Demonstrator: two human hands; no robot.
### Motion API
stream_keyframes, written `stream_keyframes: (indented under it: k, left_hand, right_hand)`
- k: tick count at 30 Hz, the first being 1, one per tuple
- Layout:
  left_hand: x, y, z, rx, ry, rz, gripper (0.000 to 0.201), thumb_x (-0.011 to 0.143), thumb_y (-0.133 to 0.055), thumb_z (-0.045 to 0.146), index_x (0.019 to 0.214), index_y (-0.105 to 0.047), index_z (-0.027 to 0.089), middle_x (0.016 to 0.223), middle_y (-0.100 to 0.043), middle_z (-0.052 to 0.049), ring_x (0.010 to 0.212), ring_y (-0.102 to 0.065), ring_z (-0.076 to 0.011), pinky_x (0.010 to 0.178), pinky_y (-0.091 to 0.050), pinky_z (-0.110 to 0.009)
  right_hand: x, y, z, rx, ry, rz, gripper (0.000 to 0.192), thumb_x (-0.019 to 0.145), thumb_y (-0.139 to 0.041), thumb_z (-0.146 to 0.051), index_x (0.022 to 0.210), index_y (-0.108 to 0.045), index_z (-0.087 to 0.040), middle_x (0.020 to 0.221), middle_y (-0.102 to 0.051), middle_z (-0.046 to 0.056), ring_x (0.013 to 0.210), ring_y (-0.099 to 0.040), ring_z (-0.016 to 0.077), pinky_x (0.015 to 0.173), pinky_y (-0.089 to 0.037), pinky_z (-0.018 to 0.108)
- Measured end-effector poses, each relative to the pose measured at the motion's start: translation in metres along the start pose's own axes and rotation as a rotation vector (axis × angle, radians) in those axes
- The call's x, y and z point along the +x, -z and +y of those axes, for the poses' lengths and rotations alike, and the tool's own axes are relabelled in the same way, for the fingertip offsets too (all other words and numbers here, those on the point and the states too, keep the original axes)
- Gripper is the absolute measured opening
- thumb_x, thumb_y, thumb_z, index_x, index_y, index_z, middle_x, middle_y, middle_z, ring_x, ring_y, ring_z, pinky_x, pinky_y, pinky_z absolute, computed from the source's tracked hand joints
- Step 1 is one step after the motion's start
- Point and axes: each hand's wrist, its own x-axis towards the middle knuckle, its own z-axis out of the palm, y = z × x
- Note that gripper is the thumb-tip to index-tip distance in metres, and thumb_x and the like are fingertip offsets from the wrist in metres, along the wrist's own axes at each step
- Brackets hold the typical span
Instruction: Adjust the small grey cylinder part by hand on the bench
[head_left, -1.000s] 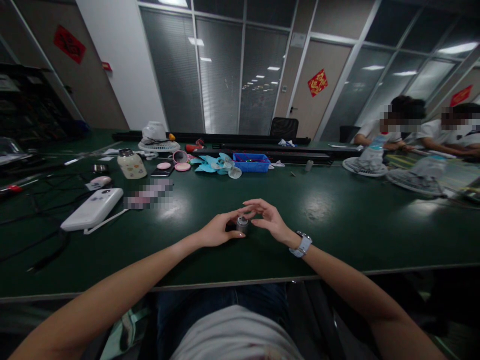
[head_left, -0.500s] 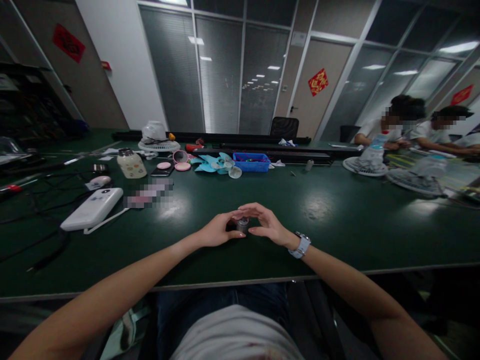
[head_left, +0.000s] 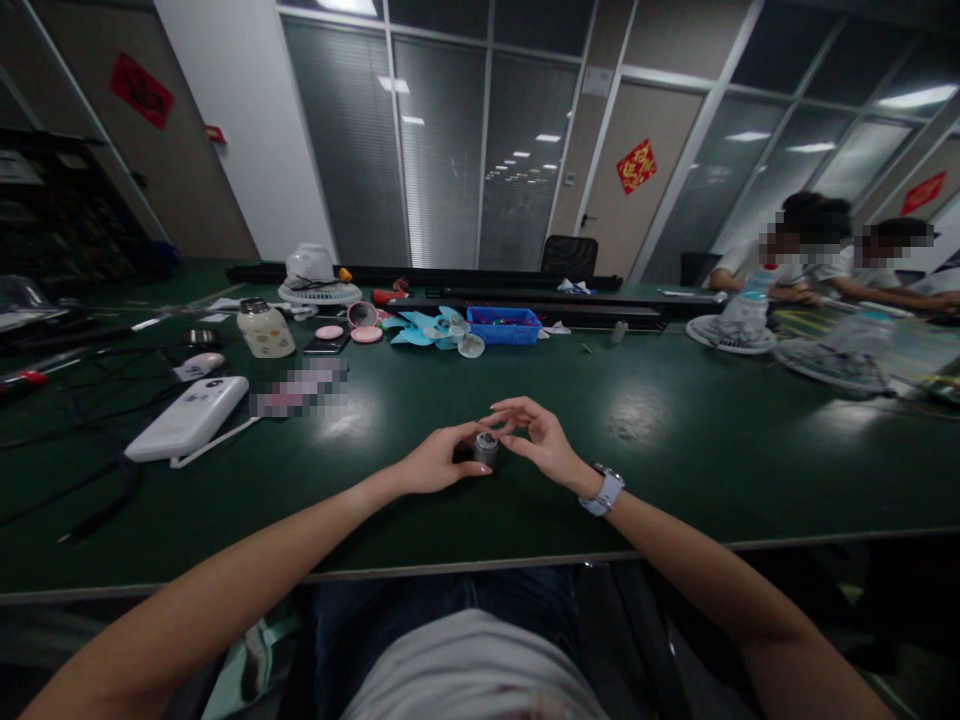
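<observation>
A small grey metal cylinder, like a little motor [head_left: 485, 449], stands on the dark green table [head_left: 675, 450] right in front of me. My left hand [head_left: 435, 460] grips its side with thumb and fingers. My right hand [head_left: 536, 440] hovers at its top, fingertips pinching or touching the upper end, other fingers spread. A white watch sits on my right wrist. What the right fingertips hold is too small to tell.
To the left lie a white device [head_left: 187, 417] with a cable, black wires and a cream jar [head_left: 265, 329]. Farther back are teal fan blades [head_left: 431, 328], a blue tray [head_left: 503, 324] and a white fan [head_left: 319, 280]. Two people work at the far right.
My right hand closed over the cylinder's top half a second ago, then lifted and spread its fingers again. The left hand and the cylinder stayed in place.
</observation>
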Motion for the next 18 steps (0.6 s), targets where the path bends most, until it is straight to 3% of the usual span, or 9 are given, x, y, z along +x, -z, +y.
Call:
stream_keyframes:
  k: [8, 14, 18]
  left_hand:
    - [-0.0001, -0.0002, -0.0026, -0.012, -0.019, -0.004, 0.038, 0.079, -0.07, 0.02, 0.116, -0.06, 0.014, 0.108, -0.068, -0.008, 0.095, -0.065, -0.0221, 0.083, -0.05, -0.033]
    - [-0.0002, -0.0005, -0.007, 0.009, -0.001, 0.007, 0.047, 0.08, -0.071, 0.023, 0.123, -0.056, 0.013, 0.102, -0.069, -0.008, 0.086, -0.065, -0.0219, 0.078, -0.051, -0.033]
    - [-0.0004, -0.0003, -0.0074, 0.005, -0.005, -0.002, 0.052, 0.08, -0.071, 0.023, 0.128, -0.054, 0.013, 0.107, -0.069, -0.009, 0.091, -0.065, -0.0226, 0.081, -0.05, -0.034]
  right_hand:
    - [-0.001, 0.0013, -0.0002, 0.052, -0.013, -0.053, 0.04, 0.081, -0.072, -0.026, 0.118, -0.058, -0.022, 0.117, -0.068, 0.01, 0.095, -0.069, 0.0197, 0.091, -0.053, 0.042]
    - [-0.0024, -0.0028, -0.004, 0.089, -0.002, -0.152, 0.043, 0.083, -0.071, -0.025, 0.123, -0.055, -0.023, 0.125, -0.065, 0.01, 0.112, -0.064, 0.0217, 0.102, -0.048, 0.044]
    - [-0.0025, -0.0034, -0.005, 0.094, 0.009, -0.119, 0.039, 0.083, -0.071, -0.024, 0.119, -0.056, -0.022, 0.12, -0.068, 0.01, 0.108, -0.066, 0.0215, 0.099, -0.05, 0.044]
